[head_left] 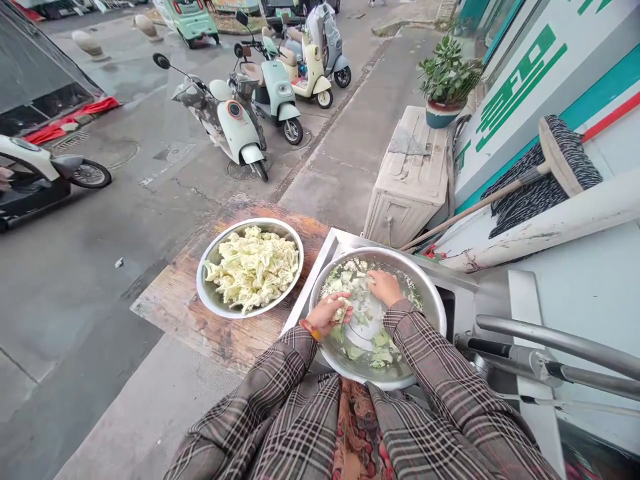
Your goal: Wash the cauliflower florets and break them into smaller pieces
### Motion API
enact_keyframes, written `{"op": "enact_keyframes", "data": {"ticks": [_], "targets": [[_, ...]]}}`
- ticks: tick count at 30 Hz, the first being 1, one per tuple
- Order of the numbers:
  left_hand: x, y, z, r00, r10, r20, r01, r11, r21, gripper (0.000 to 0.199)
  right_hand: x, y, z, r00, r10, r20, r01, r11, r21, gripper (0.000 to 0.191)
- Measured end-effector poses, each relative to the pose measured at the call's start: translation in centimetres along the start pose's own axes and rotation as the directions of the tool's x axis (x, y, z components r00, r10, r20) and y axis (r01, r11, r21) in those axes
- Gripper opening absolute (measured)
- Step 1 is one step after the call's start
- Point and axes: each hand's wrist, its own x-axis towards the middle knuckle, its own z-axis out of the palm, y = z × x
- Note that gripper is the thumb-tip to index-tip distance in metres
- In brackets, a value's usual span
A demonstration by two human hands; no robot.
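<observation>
A large metal basin (pixel 437 303) of water stands in front of me, with cauliflower bits and green leaf pieces (pixel 383 348) afloat in it. Over its left side, my left hand (pixel 327 313) has its fingers curled round a cauliflower floret (pixel 342 309). My right hand (pixel 386 288) reaches into the far part of the basin, fingers bent down at the water among pale pieces; its fingertips are partly hidden, so I cannot make out what they grip. To the left, a second metal bowl (pixel 201 283) is heaped with cauliflower florets (pixel 255 267).
The bowl rests on a worn wooden board (pixel 170 293); the basin sits on a metal sink counter (pixel 325 250). Metal bars (pixel 555 340) and a mop (pixel 550 167) are at my right. Beyond are a box-like unit (pixel 410 173), a potted plant (pixel 445 83) and parked scooters (pixel 235 123).
</observation>
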Motion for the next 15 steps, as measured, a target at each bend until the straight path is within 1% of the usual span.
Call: {"op": "enact_keyframes", "data": {"ticks": [1,2,4,5,6,8,10,11,13,15], "targets": [[0.1,0.1,0.0,1.0,0.004,-0.006,-0.004,1.0,-0.004,0.027,-0.7,0.3,-0.2,1.0,-0.006,-0.015,0.007,0.998,0.061,0.033],[0.3,0.1,0.0,1.0,0.007,-0.013,-0.007,1.0,-0.008,0.022,-1.4,0.8,-0.5,0.999,-0.011,-0.041,0.017,0.987,0.16,0.033],[0.6,0.1,-0.1,1.0,0.014,-0.023,-0.014,1.0,-0.013,0.015,-2.8,1.9,-1.3,0.996,-0.006,-0.087,0.04,0.918,0.394,0.035],[0.7,0.1,-0.1,1.0,0.014,-0.025,-0.015,1.0,-0.007,0.013,-3.5,2.4,-1.6,0.996,0.006,-0.09,0.037,0.882,0.469,0.036],[0.8,0.1,-0.1,1.0,0.009,-0.023,-0.009,1.0,0.006,0.013,-4.3,2.8,-1.9,0.997,0.021,-0.081,0.022,0.872,0.489,0.036],[0.9,0.0,-0.1,1.0,0.001,-0.013,-0.001,0.999,0.048,0.013,-5.8,3.0,-2.3,0.996,0.048,-0.072,-0.013,0.906,0.424,0.031],[1.1,-0.1,-0.1,1.0,-0.007,0.004,0.007,0.997,0.077,0.017,-7.0,2.4,-2.6,0.994,0.059,-0.097,-0.017,0.924,0.382,0.028],[1.2,-0.1,0.0,1.0,-0.01,0.012,0.009,0.997,0.08,0.02,-7.4,1.9,-2.8,0.991,0.061,-0.117,-0.008,0.911,0.413,0.029],[1.3,-0.1,0.1,0.999,-0.021,0.027,0.019,0.997,0.077,0.025,-7.9,0.7,-3.2,0.988,0.087,-0.124,-0.004,0.832,0.554,0.033],[1.5,0.1,0.2,0.999,-0.028,0.037,0.025,0.997,0.075,0.027,-8.1,-0.3,-3.9,0.987,0.142,-0.069,-0.053,0.71,0.702,0.037]]}}
